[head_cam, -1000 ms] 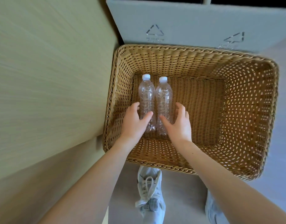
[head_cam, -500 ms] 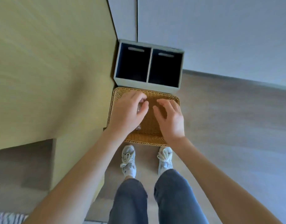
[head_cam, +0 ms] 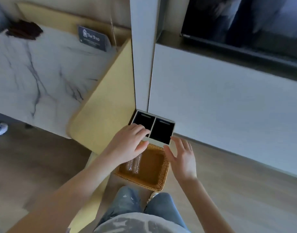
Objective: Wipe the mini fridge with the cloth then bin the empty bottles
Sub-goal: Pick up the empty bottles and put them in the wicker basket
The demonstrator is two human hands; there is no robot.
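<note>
Clear bottles (head_cam: 134, 164) lie side by side lengthwise in wicker basket (head_cam: 163, 174), both hands (head_cam: 127, 147) (head_cam: 183, 157) spread, empty.

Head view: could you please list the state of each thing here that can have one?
Left hand: open, empty, above the basket.
Right hand: open, empty, fingers spread.
Bottles: two, lying side by side in the basket, partly hidden by the left hand.
Wicker basket: on the floor, holding only the bottles.
Two-compartment bin: lidless, insides dark.
</note>
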